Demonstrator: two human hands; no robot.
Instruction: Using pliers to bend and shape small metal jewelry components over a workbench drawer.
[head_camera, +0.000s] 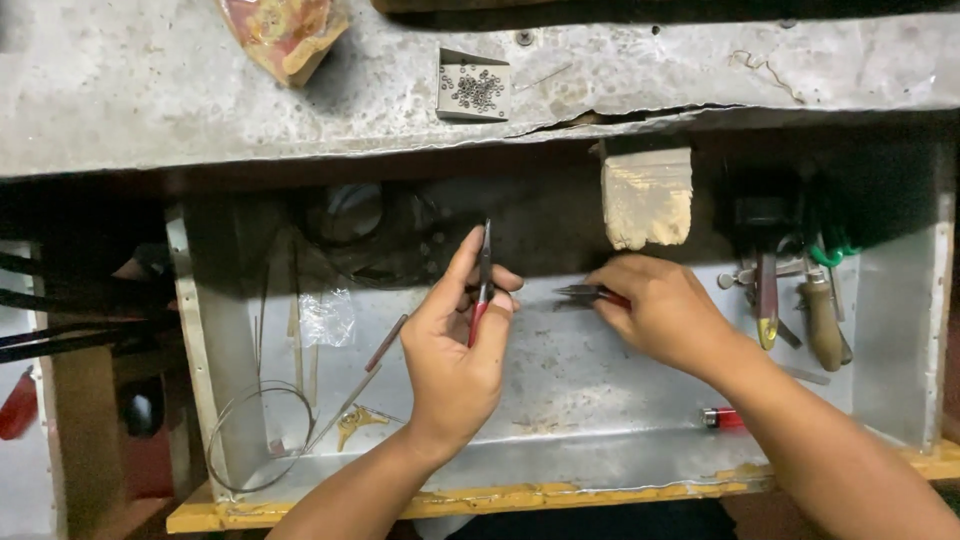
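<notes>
Worn grey metal-clad bench top (200, 100), scarred and cracked along its front edge, spans the upper view and carries the stock. Open metal-lined drawer tray (600, 440) with yellow-painted front rim sits below it, pulled out under the hands, seemingly so that dropped pieces land inside. Pale wooden bench peg (647, 196) juts from the bench edge, just above the right hand, placed as a rest for fine work. Left hand (455, 345) is closed around red-handled slim pliers (484, 285), held upright with the tips pointing up, thumb and fingers wrapped about the handles. Right hand (665, 315) is closed over dark-jawed red-handled pliers (590, 295), held level with the tips aimed left toward the other tool; the two tips stand near but apart, and whether any small piece sits between them cannot be told. Cluster of hand tools with wooden and green grips (805, 290) lies at the tray's right side, within reach. Loop of thin grey wire (255, 440) rests at the tray's left corner. Small grey card tray of tiny metal rings (474, 88) lies on the bench top. Red cigarette lighter (722, 418) lies near the tray's front.
</notes>
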